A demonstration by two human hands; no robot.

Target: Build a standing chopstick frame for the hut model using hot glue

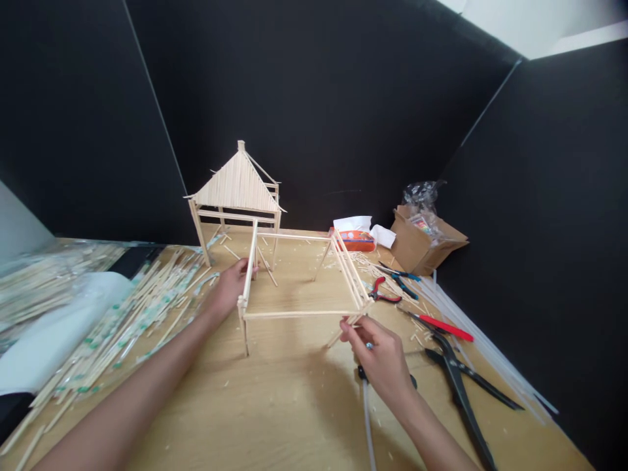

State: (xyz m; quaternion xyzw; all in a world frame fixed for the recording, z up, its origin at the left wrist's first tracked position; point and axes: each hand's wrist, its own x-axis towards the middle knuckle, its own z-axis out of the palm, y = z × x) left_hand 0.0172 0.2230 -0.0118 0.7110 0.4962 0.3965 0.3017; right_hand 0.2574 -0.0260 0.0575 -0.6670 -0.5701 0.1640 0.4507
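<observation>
A four-legged frame of thin wooden sticks stands tilted over the table in front of me. My left hand is at its left side, fingers curled by the side beam and partly hidden behind it. At the front right corner, my right hand pinches the leg just below the joint. Behind the frame, to the left, stands a stick model with a peaked roof of close-set sticks on tall legs. A glue gun seems to lie under my right hand, mostly hidden, its pale cable running toward me.
Bundled sticks in plastic wrap cover the left side. On the right lie red-handled pliers, blue-handled pliers, a red-handled tool, large black cutters and glue sticks. A tissue pack and paper bag stand behind.
</observation>
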